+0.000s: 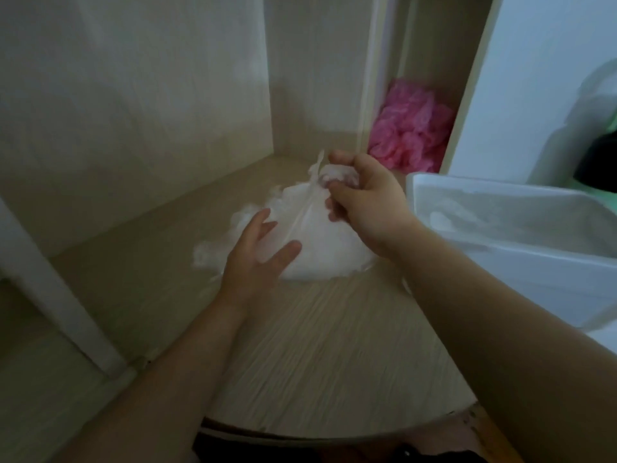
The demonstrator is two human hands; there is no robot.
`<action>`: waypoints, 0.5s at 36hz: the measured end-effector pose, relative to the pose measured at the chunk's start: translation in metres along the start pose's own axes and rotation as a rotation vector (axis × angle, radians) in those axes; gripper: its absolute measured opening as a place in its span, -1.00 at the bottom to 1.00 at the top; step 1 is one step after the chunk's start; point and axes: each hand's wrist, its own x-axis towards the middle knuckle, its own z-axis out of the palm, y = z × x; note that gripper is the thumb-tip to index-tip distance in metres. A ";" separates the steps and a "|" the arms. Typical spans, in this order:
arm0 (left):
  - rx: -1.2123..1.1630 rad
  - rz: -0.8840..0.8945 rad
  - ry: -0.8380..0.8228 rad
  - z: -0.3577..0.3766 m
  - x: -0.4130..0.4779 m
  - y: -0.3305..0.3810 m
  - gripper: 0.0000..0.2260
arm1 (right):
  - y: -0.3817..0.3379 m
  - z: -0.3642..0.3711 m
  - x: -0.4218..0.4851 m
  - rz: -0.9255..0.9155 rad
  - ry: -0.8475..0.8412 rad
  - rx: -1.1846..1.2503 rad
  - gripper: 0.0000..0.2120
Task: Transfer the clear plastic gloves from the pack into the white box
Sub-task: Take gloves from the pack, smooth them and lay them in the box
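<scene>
Head view, single frame, soft focus.

- Pack of gloves (317, 242): lies on the wood-grain worktop (334, 345), mid-frame, in front of the rear corner of the cabinet wall. It is a lumpy white-clear mound, wide at the base and narrowing to a peak at the far end.
- Axis: the base is longest left to right. The peak points up and away from the person. A pale crease runs from the peak down toward the near left. Loose film spills out on the left side.
- Right hand (364, 202): at the peak, with the grip narrow. Thumb and curled fingers pinch a tuft of clear gloves (330, 173), which is drawn up from the mound.
- Left hand (257, 259): the grip is wide, with fingers straight and spread. It lies against the near-left flank of the pack and holds nothing.
- White box (500, 187): stands to the right, mouth up, its near-left corner just beside the right wrist. Hazy clear film shows inside.
- Pink crumpled material (410, 128): sits in the narrow compartment behind, well apart from the pack.
- Writing: no brand, label or print can be read on the pack or the box.
</scene>
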 end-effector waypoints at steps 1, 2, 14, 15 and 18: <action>-0.086 0.005 -0.013 -0.001 0.001 0.007 -0.42 | -0.004 -0.003 0.000 -0.010 -0.029 -0.009 -0.68; -0.237 -0.022 -0.015 0.000 0.005 0.018 -0.53 | -0.009 -0.006 0.000 -0.017 -0.060 -0.009 -0.65; -0.124 0.174 -0.478 0.020 0.039 0.118 -0.27 | -0.068 -0.062 -0.004 0.116 -0.289 -0.102 -0.38; -0.124 0.194 -0.453 0.026 0.038 0.125 -0.49 | -0.068 -0.067 -0.002 0.100 -0.211 -0.088 -0.37; -0.208 0.208 -0.261 0.042 0.038 0.141 -0.79 | -0.070 -0.085 0.002 0.127 -0.062 0.030 -0.14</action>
